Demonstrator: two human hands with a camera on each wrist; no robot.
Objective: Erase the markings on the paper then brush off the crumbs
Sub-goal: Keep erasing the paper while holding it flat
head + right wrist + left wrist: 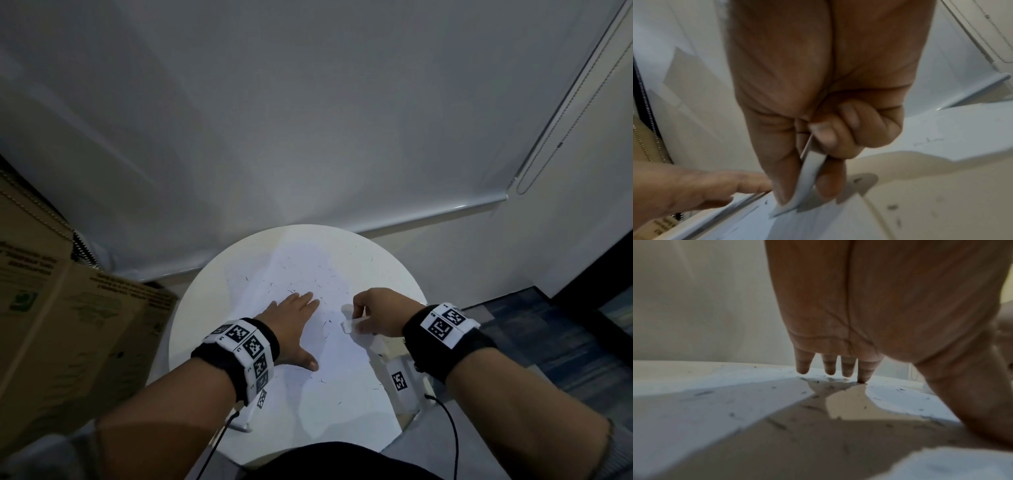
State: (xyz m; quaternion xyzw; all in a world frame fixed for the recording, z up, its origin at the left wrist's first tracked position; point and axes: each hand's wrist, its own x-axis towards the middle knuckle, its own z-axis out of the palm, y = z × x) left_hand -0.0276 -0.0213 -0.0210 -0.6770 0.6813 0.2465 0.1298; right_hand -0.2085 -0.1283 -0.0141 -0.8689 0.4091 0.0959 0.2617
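Left hand (291, 318) flat, fingers (865, 371) straight on crumb-strewn paper (329, 377); right hand (376, 317) fingers (785, 183) pinch its edge; cardboard box (68, 325) left.

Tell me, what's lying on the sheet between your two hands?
Only paper with dark eraser crumbs scattered on it, seen in the head view, between the flat left hand and the right hand pinching the paper's edge.

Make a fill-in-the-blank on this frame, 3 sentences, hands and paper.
1. The left hand rests ____ on the paper, fingers straight.
2. The right hand pinches the paper's ____ edge and lifts it.
3. Dark crumbs lie scattered on the paper, which sits on a ____ white table.

Missing words: flat; right; round
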